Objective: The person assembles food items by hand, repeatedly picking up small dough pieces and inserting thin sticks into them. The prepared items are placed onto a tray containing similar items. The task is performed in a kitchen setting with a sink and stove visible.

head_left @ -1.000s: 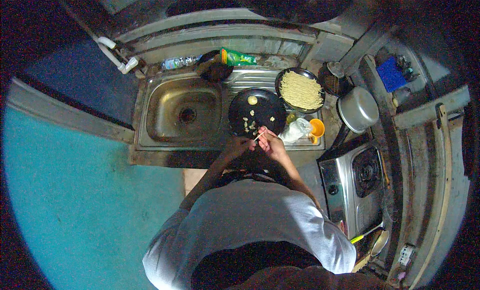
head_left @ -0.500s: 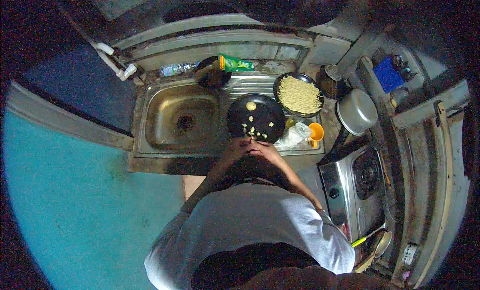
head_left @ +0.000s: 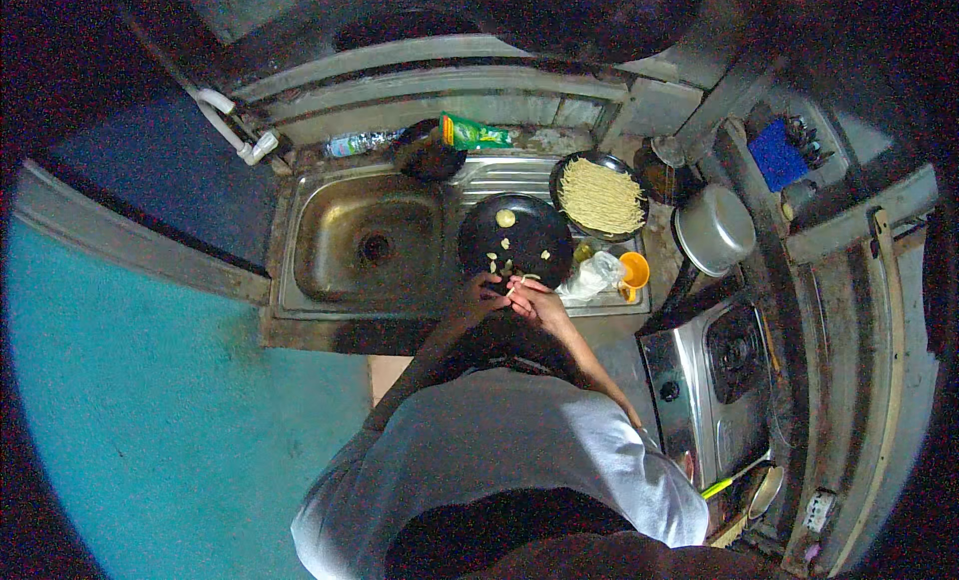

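Note:
Both my hands are close together over the near edge of a round black pan point(head_left: 479, 242). My right hand point(head_left: 535, 302) pinches a thin pale strip of dough point(head_left: 515, 285) at its fingertips. Beside it, my left hand point(head_left: 483, 296) has its fingers bent inward, and what they hold is too small to make out. A round pale dough ball point(head_left: 505, 218) lies in the far part of the pan. Several small dough bits point(head_left: 505, 244) are scattered nearer to my hands. Right of the pan, a dark plate holds many thin pale dough strips point(head_left: 601, 196) laid side by side.
Left is a metal sink basin point(head_left: 330, 265). A white plastic bag point(head_left: 593, 274) and an orange mug point(head_left: 633, 270) stand right of the pan. Further right are a silver pot point(head_left: 715, 228) and a gas stove point(head_left: 689, 390). A green packet point(head_left: 476, 132) lies behind.
My hands have moved slightly apart from being pressed together, and a pale strip now shows at the right fingertips. The whole view has shifted a little.

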Motion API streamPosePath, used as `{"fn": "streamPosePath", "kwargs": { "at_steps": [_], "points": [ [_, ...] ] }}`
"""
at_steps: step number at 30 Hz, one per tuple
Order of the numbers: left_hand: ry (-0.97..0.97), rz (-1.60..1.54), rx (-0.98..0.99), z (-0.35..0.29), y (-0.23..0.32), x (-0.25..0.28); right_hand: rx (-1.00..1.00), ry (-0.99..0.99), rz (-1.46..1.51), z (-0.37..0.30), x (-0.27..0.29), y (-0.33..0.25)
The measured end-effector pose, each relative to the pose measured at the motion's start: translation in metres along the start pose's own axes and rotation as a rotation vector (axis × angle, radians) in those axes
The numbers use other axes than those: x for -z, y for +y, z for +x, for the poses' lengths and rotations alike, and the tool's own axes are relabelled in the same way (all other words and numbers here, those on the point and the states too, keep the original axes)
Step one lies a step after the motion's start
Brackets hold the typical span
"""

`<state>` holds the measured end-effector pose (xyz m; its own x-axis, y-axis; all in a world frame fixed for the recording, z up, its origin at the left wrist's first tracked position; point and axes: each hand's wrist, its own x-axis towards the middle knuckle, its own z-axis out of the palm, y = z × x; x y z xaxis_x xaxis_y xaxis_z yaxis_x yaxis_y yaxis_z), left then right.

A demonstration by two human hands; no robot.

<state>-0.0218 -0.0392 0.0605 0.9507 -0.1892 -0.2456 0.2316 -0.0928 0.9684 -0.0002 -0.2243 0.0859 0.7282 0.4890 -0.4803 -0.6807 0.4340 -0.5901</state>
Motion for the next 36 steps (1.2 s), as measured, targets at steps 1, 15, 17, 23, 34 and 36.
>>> {"fn": "streamPosePath", "kwargs": {
  "at_steps": [1, 15, 17, 23, 34, 36],
  "points": [
    [0.027, 0.005, -0.025, 0.001, -0.004, 0.002, 0.005, 0.053, 0.004, 0.0, -0.004, -0.002],
    [0.089, 0.25, -0.214, 0.001, 0.025, -0.002, 0.096, 0.063, -0.098, 0.006, -0.021, -0.008],
    [0.032, 0.271, -0.196, 0.002, 0.03, 0.002, 0.108, 0.076, -0.11, 0.007, -0.02, -0.009],
    [0.051, 0.337, -0.117, 0.003, 0.028, 0.005, 0.085, 0.134, -0.145, 0.018, -0.009, -0.008],
    [0.153, 0.208, -0.134, -0.001, 0.003, -0.005, 0.042, 0.184, 0.04, 0.02, 0.002, -0.005],
    [0.161, 0.237, -0.059, 0.0, 0.008, -0.006, 0.033, 0.206, 0.065, 0.02, 0.003, -0.004]
  ]
}}
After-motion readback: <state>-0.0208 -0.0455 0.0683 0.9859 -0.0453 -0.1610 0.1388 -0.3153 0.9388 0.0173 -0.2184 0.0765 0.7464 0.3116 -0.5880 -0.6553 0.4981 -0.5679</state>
